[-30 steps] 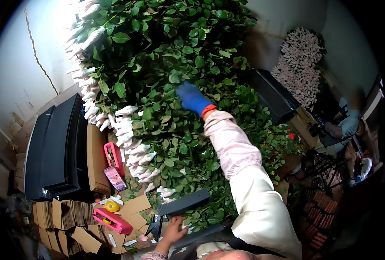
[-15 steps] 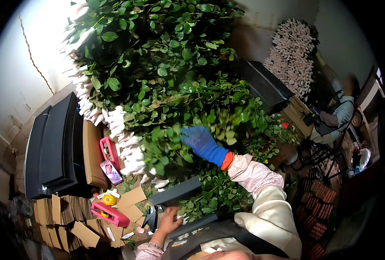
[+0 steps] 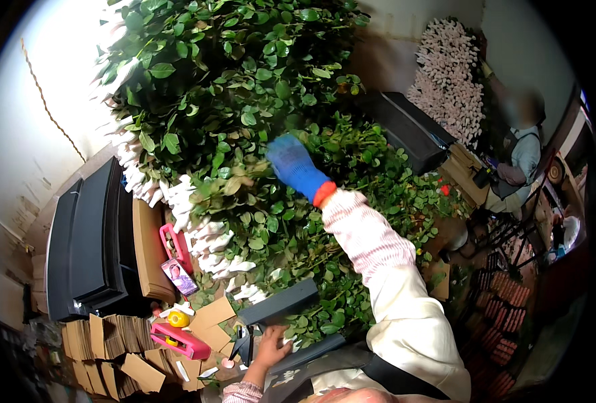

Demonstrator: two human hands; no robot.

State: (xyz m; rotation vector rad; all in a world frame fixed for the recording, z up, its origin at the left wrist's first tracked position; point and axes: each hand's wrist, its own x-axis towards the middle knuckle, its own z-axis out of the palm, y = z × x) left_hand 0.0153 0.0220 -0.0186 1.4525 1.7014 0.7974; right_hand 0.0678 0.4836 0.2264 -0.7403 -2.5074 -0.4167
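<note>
A large heap of green leafy rose stems (image 3: pixel 264 87) fills the middle, with white-sleeved heads (image 3: pixel 210 242) along its left side. Stretched far over the leaves is my right hand (image 3: pixel 292 166), in a blue glove with an orange cuff. Its fingertips are blurred against the foliage, so their grip does not show. My bare left hand (image 3: pixel 269 347) rests low in front of me with fingers apart, beside a dark grey block-shaped bar (image 3: pixel 279 301). Leafy stems lie between that bar and a second dark bar (image 3: pixel 308 354), with a bit of white by the fingertips.
Left stand black boxes (image 3: pixel 96 235), stacked cardboard pieces (image 3: pixel 113 339), pink tape dispensers (image 3: pixel 180 340), a yellow tape roll (image 3: pixel 178 319) and a phone (image 3: pixel 179 277). Another person (image 3: pixel 526 154) sits at far right near white-sleeved bunches (image 3: pixel 445 84) and a black box (image 3: pixel 405 131).
My right hand has moved farther away and slightly left over the heap. Leafy stems blurred around it before now lie still. My left hand stays by the bars, its fingers more spread.
</note>
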